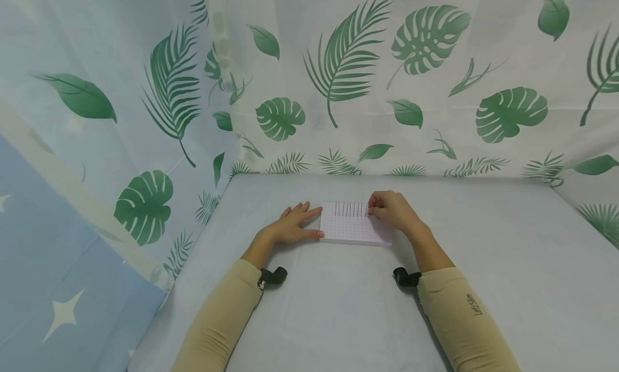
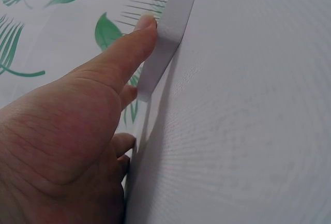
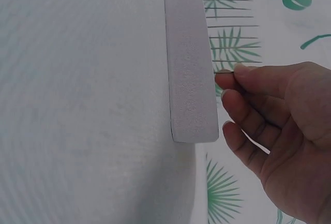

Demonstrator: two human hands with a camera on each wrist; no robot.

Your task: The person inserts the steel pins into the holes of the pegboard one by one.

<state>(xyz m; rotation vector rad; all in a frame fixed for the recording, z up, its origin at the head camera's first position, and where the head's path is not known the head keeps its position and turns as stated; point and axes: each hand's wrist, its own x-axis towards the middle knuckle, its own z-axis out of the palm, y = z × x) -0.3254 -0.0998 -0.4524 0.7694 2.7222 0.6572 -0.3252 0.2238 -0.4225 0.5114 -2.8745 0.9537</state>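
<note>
A white pegboard (image 1: 345,229) with rows of small holes lies flat on the table. Several thin dark metal pins (image 3: 235,38) stand upright in a row toward its far side. My right hand (image 1: 394,209) is at the right end of that row. Its thumb and forefinger pinch one thin pin (image 3: 224,72) close to the board's top, its other fingers loosely bent. Whether that pin's lower end sits in a hole cannot be told. At the board's left edge, my left hand (image 1: 290,225) lies with fingers spread, thumb (image 2: 139,32) and forefinger touching the edge.
A pale cloth covers the table (image 1: 333,307). Behind it hangs a white curtain (image 1: 290,65) with green leaf prints, and another drape (image 1: 87,162) hangs on the left. Black wrist mounts (image 1: 274,276) sit on both forearms.
</note>
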